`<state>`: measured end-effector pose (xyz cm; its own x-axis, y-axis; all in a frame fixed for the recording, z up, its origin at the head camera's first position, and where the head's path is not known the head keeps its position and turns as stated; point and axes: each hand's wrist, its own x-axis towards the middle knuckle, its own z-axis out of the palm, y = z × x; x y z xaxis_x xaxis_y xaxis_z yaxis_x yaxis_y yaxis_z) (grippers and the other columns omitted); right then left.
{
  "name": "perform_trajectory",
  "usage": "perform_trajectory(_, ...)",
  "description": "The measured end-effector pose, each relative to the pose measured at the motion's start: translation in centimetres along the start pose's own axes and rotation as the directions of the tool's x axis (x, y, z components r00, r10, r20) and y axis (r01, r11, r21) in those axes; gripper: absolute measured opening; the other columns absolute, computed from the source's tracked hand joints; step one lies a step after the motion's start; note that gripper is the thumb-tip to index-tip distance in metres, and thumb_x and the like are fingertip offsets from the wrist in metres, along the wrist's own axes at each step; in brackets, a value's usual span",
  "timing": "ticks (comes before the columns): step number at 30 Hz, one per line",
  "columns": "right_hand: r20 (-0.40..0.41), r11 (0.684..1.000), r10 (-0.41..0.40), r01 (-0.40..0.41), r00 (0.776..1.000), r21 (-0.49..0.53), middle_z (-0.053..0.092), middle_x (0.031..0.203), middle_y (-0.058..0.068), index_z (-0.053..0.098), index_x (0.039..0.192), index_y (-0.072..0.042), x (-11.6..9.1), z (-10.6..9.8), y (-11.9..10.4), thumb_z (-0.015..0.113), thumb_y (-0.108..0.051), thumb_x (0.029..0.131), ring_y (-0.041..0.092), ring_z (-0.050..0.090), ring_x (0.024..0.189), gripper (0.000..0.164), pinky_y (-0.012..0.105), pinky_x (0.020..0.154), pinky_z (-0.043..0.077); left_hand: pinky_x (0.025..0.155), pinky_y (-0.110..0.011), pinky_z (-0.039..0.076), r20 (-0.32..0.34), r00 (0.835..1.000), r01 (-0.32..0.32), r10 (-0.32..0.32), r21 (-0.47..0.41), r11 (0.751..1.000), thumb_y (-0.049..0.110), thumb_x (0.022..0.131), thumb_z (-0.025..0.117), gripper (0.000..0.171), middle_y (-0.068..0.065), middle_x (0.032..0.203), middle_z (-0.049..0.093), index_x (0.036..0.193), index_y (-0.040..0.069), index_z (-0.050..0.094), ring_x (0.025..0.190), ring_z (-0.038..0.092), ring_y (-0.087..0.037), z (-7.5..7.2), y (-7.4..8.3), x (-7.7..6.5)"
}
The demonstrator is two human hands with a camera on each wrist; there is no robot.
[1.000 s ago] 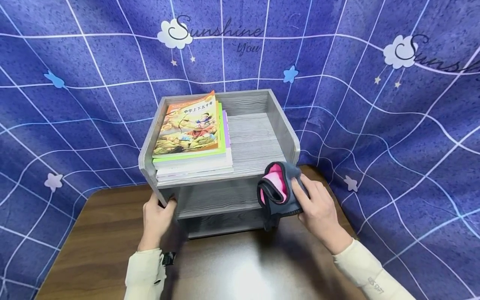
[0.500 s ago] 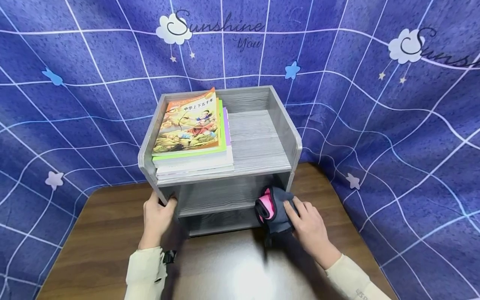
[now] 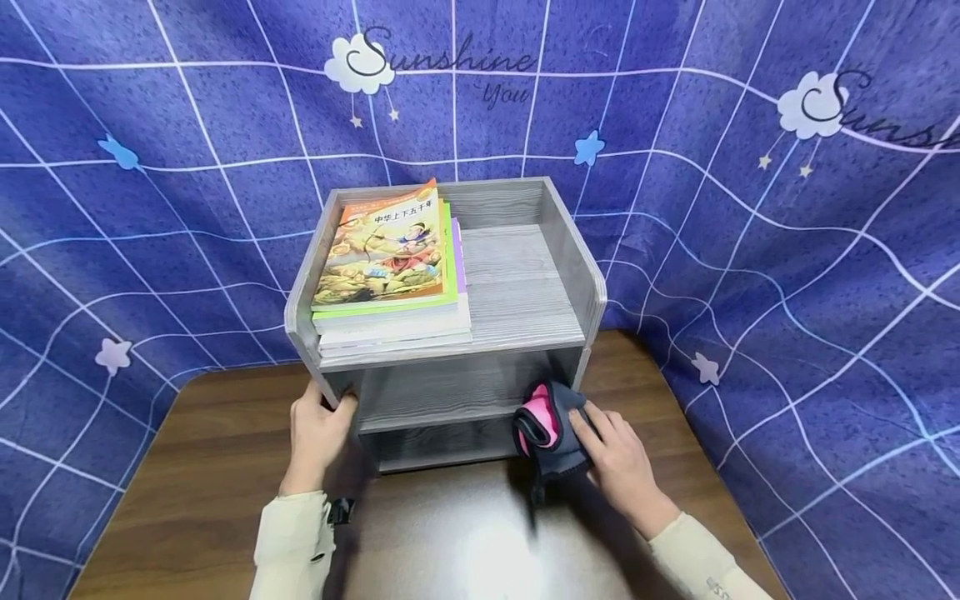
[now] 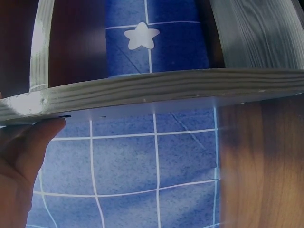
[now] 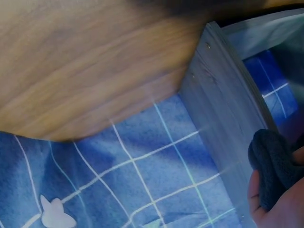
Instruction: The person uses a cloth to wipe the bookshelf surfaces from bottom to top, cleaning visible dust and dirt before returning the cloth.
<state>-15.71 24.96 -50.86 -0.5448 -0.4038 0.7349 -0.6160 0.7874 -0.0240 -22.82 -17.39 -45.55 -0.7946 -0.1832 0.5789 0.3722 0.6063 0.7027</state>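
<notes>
A small grey wood-grain shelf (image 3: 517, 275) stands on a brown table. My left hand (image 3: 318, 433) grips the front edge of its left side panel, below the upper board. In the left wrist view, the thumb (image 4: 45, 142) presses near the edge of a grey panel (image 4: 156, 90). My right hand (image 3: 618, 467) holds a folded cloth (image 3: 567, 437), dark grey with pink inner layers and black edging. The cloth is at the front edge of the right side panel, under the upper board. The right wrist view shows the dark cloth (image 5: 270, 159) against that panel (image 5: 223, 104).
Several stacked books (image 3: 382, 258) lie on the left part of the top board, an orange illustrated cover uppermost. A blue curtain (image 3: 675, 108) with white lines, clouds and stars hangs behind and beside the brown table (image 3: 225, 467).
My right hand has carried the cloth down from the right end of the upper board to the lower part of the right side panel. My left hand keeps its grip on the left panel.
</notes>
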Motion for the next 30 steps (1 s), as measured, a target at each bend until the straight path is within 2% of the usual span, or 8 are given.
perform_trajectory(3, -0.011, 1.000, -0.005, 0.005, 1.000, 0.016, 0.061, 0.122, 0.028, 0.065, 0.127, 0.003, -0.3, 0.1, 0.2, 0.067, -0.004, 0.068, 0.042, 0.059, 0.093, 0.059, 0.052, 0.081, 0.049, 0.055, -0.034, 0.039, 0.004, 1.000, 0.007, -0.007, 0.000, 1.000, 0.003, 0.079, 0.068, 0.018, -0.011, 0.065, 0.064, 0.096, 0.000, 0.064, 0.060, 0.048, -0.026, 0.0, 0.1, -0.1)
perform_trajectory(8, -0.021, 0.999, -0.003, 0.004, 1.000, 0.052, 0.062, 0.124, 0.026, 0.066, 0.127, 0.002, -0.6, 0.3, 0.6, 0.067, -0.002, 0.067, 0.041, 0.059, 0.096, 0.061, 0.050, 0.085, 0.048, 0.056, -0.030, 0.039, 0.003, 1.000, 0.003, -0.003, -0.002, 1.000, 0.002, 0.079, 0.068, 0.022, -0.013, 0.070, 0.067, 0.100, 0.000, 0.065, 0.061, 0.050, -0.026, 0.0, 0.1, -0.1)
perform_trajectory(14, -0.023, 0.998, -0.014, 0.016, 1.000, 0.064, 0.062, 0.125, 0.025, 0.067, 0.126, 0.002, -1.1, 0.7, 0.8, 0.062, 0.000, 0.064, 0.039, 0.060, 0.097, 0.062, 0.049, 0.084, 0.048, 0.057, -0.038, 0.041, 0.007, 1.000, 0.010, -0.010, -0.002, 1.000, 0.002, 0.079, 0.068, 0.023, -0.014, 0.071, 0.068, 0.102, 0.001, 0.065, 0.062, 0.052, -0.027, -0.1, 0.1, -0.1)
perform_trajectory(18, 0.026, 0.999, -0.027, 0.026, 0.999, 0.044, 0.062, 0.124, 0.024, 0.067, 0.126, 0.001, -1.7, 1.3, 0.8, 0.066, -0.003, 0.066, 0.039, 0.060, 0.097, 0.060, 0.050, 0.084, 0.049, 0.056, -0.039, 0.041, 0.000, 1.000, 0.016, -0.016, 0.001, 1.000, 0.002, 0.079, 0.068, 0.019, -0.013, 0.067, 0.066, 0.097, 0.000, 0.064, 0.061, 0.052, -0.027, -0.1, 0.1, -0.1)
perform_trajectory(23, 0.085, 1.000, -0.022, 0.022, 0.996, -0.006, 0.061, 0.123, 0.024, 0.067, 0.125, 0.000, -2.7, 2.1, 0.6, 0.071, -0.001, 0.057, 0.039, 0.060, 0.096, 0.068, 0.050, 0.080, 0.050, 0.057, -0.039, 0.041, 0.008, 1.000, 0.012, -0.012, 0.000, 1.000, 0.003, 0.079, 0.068, 0.020, -0.014, 0.068, 0.066, 0.098, 0.000, 0.064, 0.061, 0.053, -0.029, 0.0, 0.1, 0.0)
perform_trajectory(30, 0.175, 0.998, 0.003, 0.009, 0.985, -0.066, 0.063, 0.118, 0.022, 0.068, 0.121, -0.002, -3.7, 3.3, 0.2, 0.078, -0.003, 0.049, 0.037, 0.058, 0.091, 0.073, 0.048, 0.075, 0.051, 0.058, -0.026, 0.039, 0.012, 1.000, -0.001, 0.001, 0.001, 1.000, 0.002, 0.078, 0.068, 0.027, -0.015, 0.072, 0.069, 0.104, 0.001, 0.065, 0.062, 0.053, -0.027, 0.0, -0.1, 0.1)
